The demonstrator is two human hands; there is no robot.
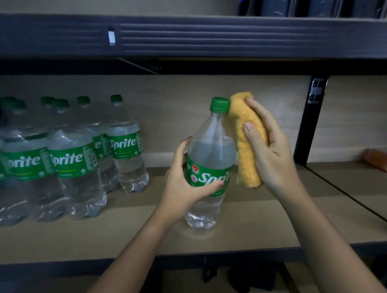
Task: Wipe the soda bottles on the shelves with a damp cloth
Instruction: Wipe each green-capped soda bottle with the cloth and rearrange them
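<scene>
My left hand point(184, 181) grips the Sprite bottle point(209, 164) around its label, standing upright on the shelf point(262, 232). My right hand point(273, 155) clasps the yellow cloth point(242, 152) against the bottle's right side. Farther left stand more Sprite bottles point(73, 162).

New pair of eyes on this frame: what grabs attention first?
The rolled yellow-orange fluffy cloth, gripped by the right hand, lies against a clear green-capped Sprite bottle at centre, held around its label by the left hand. At left, a shrink-wrapped pack of Sprite bottles stands on the tan shelf board.
</scene>
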